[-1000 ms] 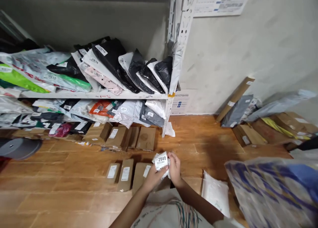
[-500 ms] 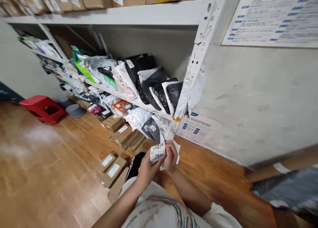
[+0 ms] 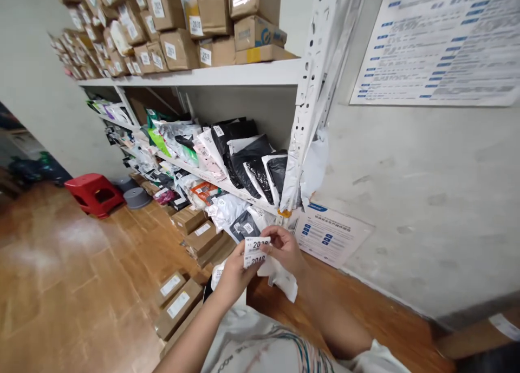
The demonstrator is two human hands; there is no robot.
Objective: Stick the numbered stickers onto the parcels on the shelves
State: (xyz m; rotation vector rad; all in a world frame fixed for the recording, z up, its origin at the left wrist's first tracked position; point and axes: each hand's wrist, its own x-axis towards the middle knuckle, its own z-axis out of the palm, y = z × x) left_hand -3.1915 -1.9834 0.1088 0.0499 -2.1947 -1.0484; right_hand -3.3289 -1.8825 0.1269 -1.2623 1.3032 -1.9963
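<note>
Both of my hands hold a strip of white number labels (image 3: 255,252) in front of my chest; the printed numbers read 2039 and 2040. My left hand (image 3: 233,275) grips the strip from below and the left. My right hand (image 3: 286,248) pinches its upper right edge, and a loose white backing paper (image 3: 283,278) hangs under that hand. Just beyond the labels stands the white metal shelf rack (image 3: 309,97).
The middle shelf holds black, white and green mail bags (image 3: 239,151). Cardboard boxes (image 3: 182,43) with number labels fill the top shelf. More boxes (image 3: 179,302) lie on the wooden floor. A red stool (image 3: 93,193) stands left. A printed sheet (image 3: 439,43) hangs on the wall.
The view has swung up and to the left, from the floor parcels to the upper shelves. My hands kept the label strip; label 2039 is now showing above 2040.
</note>
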